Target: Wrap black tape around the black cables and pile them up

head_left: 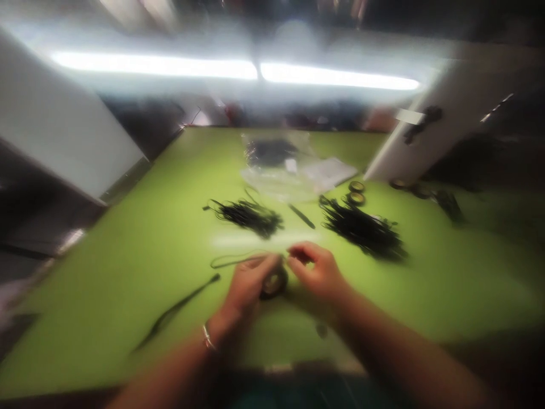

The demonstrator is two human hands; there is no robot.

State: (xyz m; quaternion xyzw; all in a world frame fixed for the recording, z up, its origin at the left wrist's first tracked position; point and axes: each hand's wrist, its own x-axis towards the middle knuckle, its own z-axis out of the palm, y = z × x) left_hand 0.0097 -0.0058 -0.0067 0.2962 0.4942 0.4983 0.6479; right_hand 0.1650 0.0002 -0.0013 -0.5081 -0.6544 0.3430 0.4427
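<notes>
Near the front middle of the green table, my left hand (251, 281) is closed on a black cable (221, 262), whose thin loop sticks out to the left. A roll of black tape (275, 283) sits at the same hand, under its fingertips. Just to the right is my right hand (315, 267), its thumb and index finger curved toward each other near the cable's end. Whether something thin lies between those fingertips is too blurred to tell. A separate black cable (179, 307) lies on the table left of my left hand.
On the green table (170, 227) lie two bundles of black cables (249, 216) (364, 230), a dark pen-like tool (301, 216) and tape rolls (356, 197). Clear plastic bags (276, 170) rest farther back. White panels (72, 119) stand at both sides.
</notes>
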